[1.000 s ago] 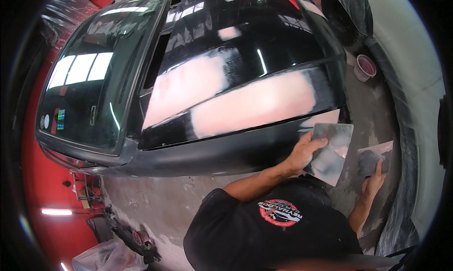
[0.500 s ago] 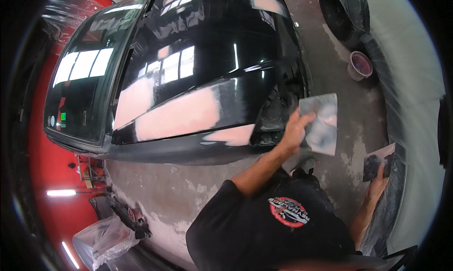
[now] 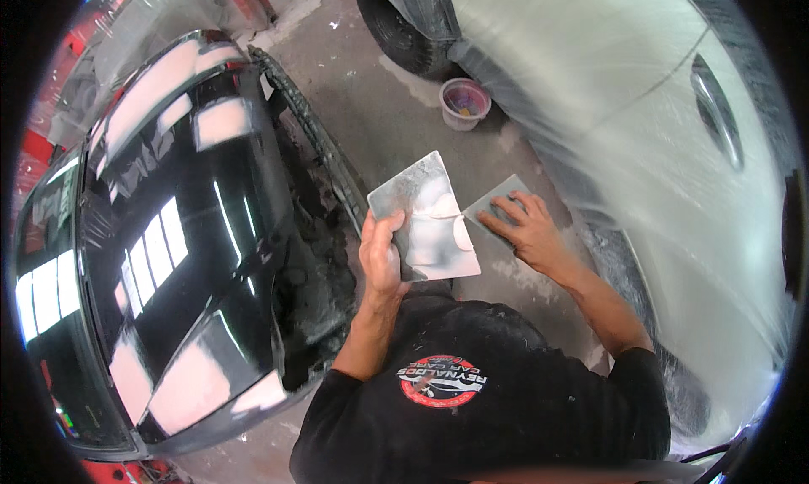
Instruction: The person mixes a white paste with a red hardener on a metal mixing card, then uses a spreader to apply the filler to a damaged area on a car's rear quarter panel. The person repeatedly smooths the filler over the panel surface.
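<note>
Filler board (image 3: pixel 425 218), a flat grey metal plate smeared with pale body putty, is held in front of the chest, above the concrete floor (image 3: pixel 396 104) between the two cars. It is gripped at its lower left corner by the left hand (image 3: pixel 381 252), thumb laid over the top face and the other fingers curled beneath, so the plate is pinched between them. The plate is judged stiff and fairly light, though its coated face would be slick and messy; the bare edge is the sensible place for a hold. Its long axis runs from the person's chest up and slightly left, and the smeared face is turned upward. Just beside its right edge, a smaller grey spreader (image 3: pixel 497 204) is pressed down under the right hand (image 3: pixel 527 231), whose fingers are laid flat and slightly spread on it; whether the blade touches the board cannot quite be told. To the left lies a black car hood (image 3: pixel 194 231) patched with pale filler. On the right, a car (image 3: pixel 607 104) is wrapped in clear plastic sheeting, and a small pink tub (image 3: pixel 464 103) sits on the floor.
</note>
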Action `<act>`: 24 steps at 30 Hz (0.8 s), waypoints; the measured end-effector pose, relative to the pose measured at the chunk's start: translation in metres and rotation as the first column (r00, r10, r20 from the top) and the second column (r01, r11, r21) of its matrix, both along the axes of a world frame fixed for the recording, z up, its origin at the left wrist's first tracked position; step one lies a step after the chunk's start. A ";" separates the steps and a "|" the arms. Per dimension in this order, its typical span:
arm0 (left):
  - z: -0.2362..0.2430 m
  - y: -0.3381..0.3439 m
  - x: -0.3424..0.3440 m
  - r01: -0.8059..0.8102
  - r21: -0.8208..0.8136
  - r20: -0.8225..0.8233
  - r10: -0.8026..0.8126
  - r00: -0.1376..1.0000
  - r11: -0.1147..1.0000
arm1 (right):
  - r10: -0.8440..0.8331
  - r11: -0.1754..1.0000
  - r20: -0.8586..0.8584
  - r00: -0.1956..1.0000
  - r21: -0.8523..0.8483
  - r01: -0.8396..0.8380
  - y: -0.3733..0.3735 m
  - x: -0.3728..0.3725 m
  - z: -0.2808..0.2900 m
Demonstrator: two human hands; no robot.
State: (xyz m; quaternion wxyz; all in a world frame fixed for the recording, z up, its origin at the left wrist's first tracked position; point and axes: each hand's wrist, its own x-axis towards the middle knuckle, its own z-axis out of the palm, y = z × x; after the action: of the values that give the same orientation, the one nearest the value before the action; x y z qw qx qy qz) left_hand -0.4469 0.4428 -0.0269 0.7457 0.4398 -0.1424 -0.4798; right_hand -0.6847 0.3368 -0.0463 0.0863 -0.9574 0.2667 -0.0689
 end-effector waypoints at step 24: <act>0.033 -0.388 0.180 -0.762 -0.280 0.410 0.790 0.455 0.584 | 0.434 0.760 0.654 0.619 0.103 -0.642 -0.467 0.286 0.051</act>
State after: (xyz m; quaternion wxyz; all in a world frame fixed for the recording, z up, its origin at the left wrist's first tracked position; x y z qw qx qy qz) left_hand -0.2670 0.0548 0.0060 0.8299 0.5417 -0.1249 0.0466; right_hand -0.3992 -0.1306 0.0045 0.3395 -0.8920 -0.0710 -0.2898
